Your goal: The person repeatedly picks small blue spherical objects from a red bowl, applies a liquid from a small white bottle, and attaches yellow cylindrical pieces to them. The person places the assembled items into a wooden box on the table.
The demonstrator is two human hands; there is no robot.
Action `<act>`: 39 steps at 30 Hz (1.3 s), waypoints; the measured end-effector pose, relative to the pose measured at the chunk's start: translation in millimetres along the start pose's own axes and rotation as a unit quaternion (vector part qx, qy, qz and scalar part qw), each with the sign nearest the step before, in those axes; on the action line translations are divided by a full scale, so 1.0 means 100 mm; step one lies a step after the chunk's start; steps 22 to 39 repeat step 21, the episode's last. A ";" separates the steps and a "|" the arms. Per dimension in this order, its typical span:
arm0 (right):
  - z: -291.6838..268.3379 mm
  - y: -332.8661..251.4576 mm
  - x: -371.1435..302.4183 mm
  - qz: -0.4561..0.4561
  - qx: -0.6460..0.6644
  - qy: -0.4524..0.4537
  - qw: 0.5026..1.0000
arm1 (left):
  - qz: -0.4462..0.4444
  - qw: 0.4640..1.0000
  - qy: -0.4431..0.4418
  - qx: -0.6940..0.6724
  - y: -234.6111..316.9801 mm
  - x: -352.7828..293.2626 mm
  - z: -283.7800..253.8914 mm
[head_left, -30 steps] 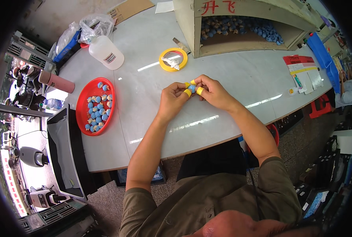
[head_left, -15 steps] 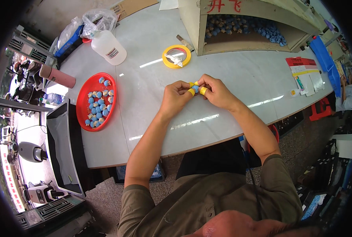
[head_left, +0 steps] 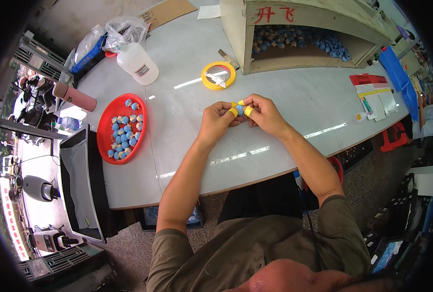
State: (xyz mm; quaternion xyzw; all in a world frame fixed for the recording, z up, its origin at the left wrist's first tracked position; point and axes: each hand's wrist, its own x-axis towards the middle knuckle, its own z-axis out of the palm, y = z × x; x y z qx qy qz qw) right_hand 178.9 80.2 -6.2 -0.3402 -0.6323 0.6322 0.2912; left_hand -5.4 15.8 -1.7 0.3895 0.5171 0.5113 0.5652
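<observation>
Over the middle of the grey tabletop (head_left: 187, 146), my left hand (head_left: 215, 120) and my right hand (head_left: 269, 117) meet fingertip to fingertip. Yellow tape wraps the thumbs and forefingers of both. Pinched between them is a small blue rounded piece (head_left: 240, 110), mostly covered by the fingers. To the left lies a red oval tray (head_left: 108, 114) holding several small blue balls (head_left: 124, 137) with pale, cream-coloured tufts. Just beyond my hands is a yellow tape roll (head_left: 231, 80) with a crumpled white scrap (head_left: 217, 78) in its ring.
A beige open-fronted cabinet (head_left: 248, 44) at the back holds many blue pieces (head_left: 299, 39). A white plastic bottle (head_left: 137, 64) and a pink tumbler (head_left: 75, 96) stand at the left. A black bin (head_left: 82, 180) adjoins the table's left edge. Red-and-white papers (head_left: 372, 90) lie at the right.
The whole view has shifted slightly, so the table things appear a little lower and further right. Both hands keep their pinch on the blue piece, with only slight finger movement.
</observation>
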 end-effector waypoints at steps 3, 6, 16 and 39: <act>0.02 -0.05 -0.02 -0.011 0.010 -0.002 1.000 | -0.007 1.000 -0.001 -0.009 0.01 0.01 -0.04; 0.02 -0.03 -0.01 -0.015 0.000 -0.003 1.000 | -0.023 1.000 -0.003 -0.002 0.01 0.01 -0.04; 0.03 0.00 -0.01 0.007 -0.008 0.001 1.000 | -0.023 1.000 -0.006 0.010 -0.02 0.02 -0.04; 0.01 0.03 0.04 0.014 -0.014 -0.031 0.999 | 0.001 0.999 0.023 -0.036 -0.02 -0.02 -0.07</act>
